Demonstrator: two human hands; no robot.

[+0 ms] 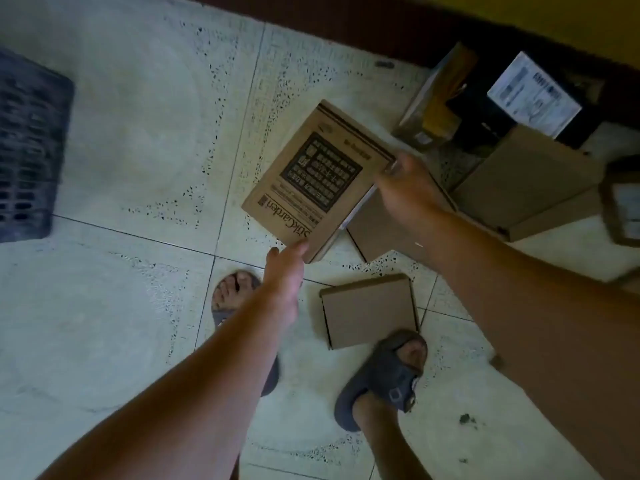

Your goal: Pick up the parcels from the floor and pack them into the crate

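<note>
- Parcel point(313, 183) of flat brown cardboard, printed with a dark panel and the word "SilkGarden", hung tilted above the tiled floor point(131, 140), held between both hands.
- The left hand point(284, 271) met the printed parcel's near corner, fingers pressed together under the edge and thumb against the top face.
- The right hand point(407, 192) clamped the printed parcel's far right edge, thumb on top; the other fingers were hidden beneath, so I couldn't tell how they lay.
- The dark slatted crate point(29, 147) sat on the floor well to the left of the printed parcel, partly cut off by the frame.
- A small plain box point(369, 311) lay flat on the floor just below the printed parcel, its near corner touching the toe of a grey sandal point(384, 377).
- Another plain carton point(381, 230) rested on the floor directly under the printed parcel and right hand, mostly covered by them.
- To the right of the printed parcel lay a larger flat carton point(530, 181); beyond it, by the dark skirting, stood a black parcel with a white label point(533, 95) and a brownish box point(436, 98), both blurred.
</note>
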